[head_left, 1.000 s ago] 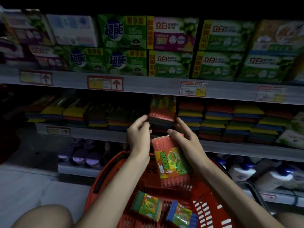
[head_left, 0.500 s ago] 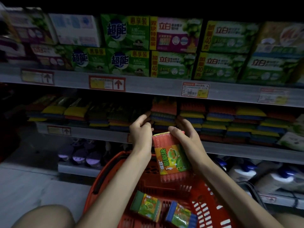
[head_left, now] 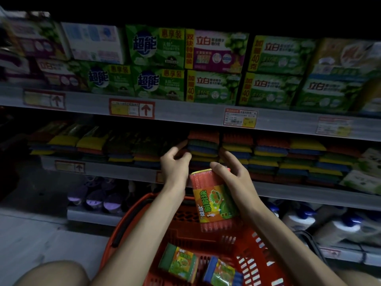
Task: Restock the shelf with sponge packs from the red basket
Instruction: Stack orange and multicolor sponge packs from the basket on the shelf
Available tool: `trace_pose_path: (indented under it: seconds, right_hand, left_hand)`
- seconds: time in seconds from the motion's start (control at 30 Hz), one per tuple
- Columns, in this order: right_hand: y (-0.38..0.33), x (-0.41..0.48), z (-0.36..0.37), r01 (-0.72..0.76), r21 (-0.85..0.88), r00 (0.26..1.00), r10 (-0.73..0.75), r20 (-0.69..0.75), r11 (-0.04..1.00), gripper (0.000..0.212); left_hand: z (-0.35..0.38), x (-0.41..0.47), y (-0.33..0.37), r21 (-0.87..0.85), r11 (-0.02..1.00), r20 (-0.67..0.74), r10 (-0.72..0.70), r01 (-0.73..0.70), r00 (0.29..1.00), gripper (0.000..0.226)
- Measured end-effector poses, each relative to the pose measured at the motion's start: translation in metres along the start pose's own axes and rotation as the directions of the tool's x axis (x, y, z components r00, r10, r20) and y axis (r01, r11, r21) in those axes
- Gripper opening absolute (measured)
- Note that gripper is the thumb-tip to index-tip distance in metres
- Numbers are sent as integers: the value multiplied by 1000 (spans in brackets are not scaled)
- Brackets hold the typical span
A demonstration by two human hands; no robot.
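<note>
My right hand (head_left: pixel 233 178) grips an orange sponge pack (head_left: pixel 213 201) with a green and yellow label, held upright above the red basket (head_left: pixel 123 226). My left hand (head_left: pixel 175 162) reaches to the middle shelf (head_left: pixel 115 171), fingers apart, touching the left side of a stack of sponge packs (head_left: pixel 203 145) topped by an orange one. Two more sponge packs, one green-edged (head_left: pixel 178 263) and one blue-edged (head_left: pixel 220 272), lie in the basket's bottom.
Rows of stacked coloured sponge packs (head_left: pixel 292 155) fill the middle shelf. Boxed soap packs (head_left: pixel 156 65) line the upper shelf, with price tags (head_left: pixel 132 109) on its edge. Bottles (head_left: pixel 329 223) stand on the bottom shelf at right. My knee (head_left: pixel 53 273) is at lower left.
The sponge pack that stood tilted above my left hand now lies flat on top of the stack. My left hand has let it go and rests at the stack's side.
</note>
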State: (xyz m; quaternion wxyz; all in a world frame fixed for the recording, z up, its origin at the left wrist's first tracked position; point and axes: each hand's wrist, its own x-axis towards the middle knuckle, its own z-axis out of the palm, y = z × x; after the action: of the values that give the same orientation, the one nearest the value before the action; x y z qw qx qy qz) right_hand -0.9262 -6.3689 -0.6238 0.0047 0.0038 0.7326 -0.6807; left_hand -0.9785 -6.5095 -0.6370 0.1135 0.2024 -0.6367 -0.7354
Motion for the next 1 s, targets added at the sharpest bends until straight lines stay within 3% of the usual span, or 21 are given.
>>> trace_pose_path:
  seconds: [0.2, 0.37, 0.53, 0.7, 1.0]
  right_hand:
    - [1, -2, -3, -5, -6, 999, 5, -40, 1000, 80]
    - [3, -4, -4, 0, -33, 998, -2, -62, 999, 63]
    - [3, -5, -5, -16, -29, 997, 14, -81, 999, 50]
    - [2, -5, -10, -83, 31, 983, 87, -160, 996, 27]
    - [2, -3, -28, -134, 37, 965, 139, -220, 990, 28]
  left_hand:
    - [1, 3, -7, -5, 1000, -32, 10, -10, 999, 31]
    - [3, 6, -12, -20, 998, -104, -62, 60, 993, 49]
    - [5, -3, -11, -41, 999, -128, -37, 32, 991, 20]
    - [11, -12, -17, -171, 972, -62, -174, 161, 983, 13]
    - [18, -7, -16, -212, 950, -25, -241, 230, 970, 17]
